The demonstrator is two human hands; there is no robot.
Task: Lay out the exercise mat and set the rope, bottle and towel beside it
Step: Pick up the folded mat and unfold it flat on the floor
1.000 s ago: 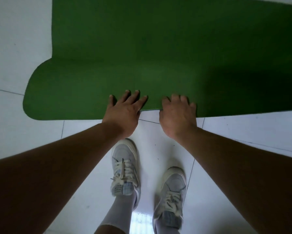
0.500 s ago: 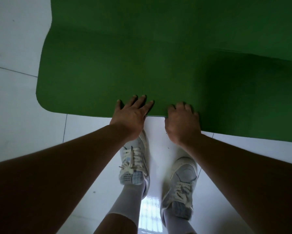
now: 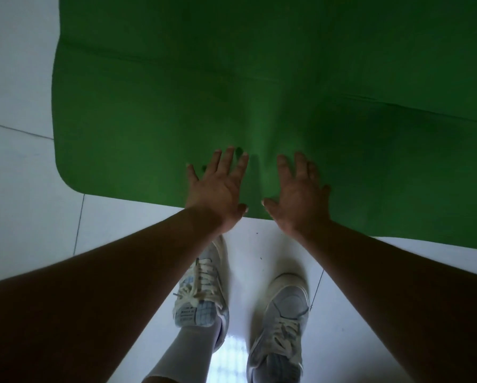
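Nearest the camera, two pale lace-up sneakers, the left shoe (image 3: 201, 297) and the right shoe (image 3: 281, 322), stand on a glossy white tiled floor (image 3: 19, 203), toes pointing toward the mat, with a white sock (image 3: 185, 352) rising from the left one. Above them two bare forearms reach forward side by side. The left hand (image 3: 218, 189) and the right hand (image 3: 298, 194) lie palm down over the near edge of the green exercise mat (image 3: 149, 106), near each other but apart. Each has straight, spread fingers and grips nothing, with its wrist over the bare floor. I cannot tell whether the palms press on the mat or sit just above it. The mat is spread on the floor beyond the feet, its rounded near-left corner (image 3: 66, 178) showing. A soft raised ridge (image 3: 259, 125) runs away from the gap between the hands, and faint creases cross the mat farther back, where it fills the view to the top and right edges.
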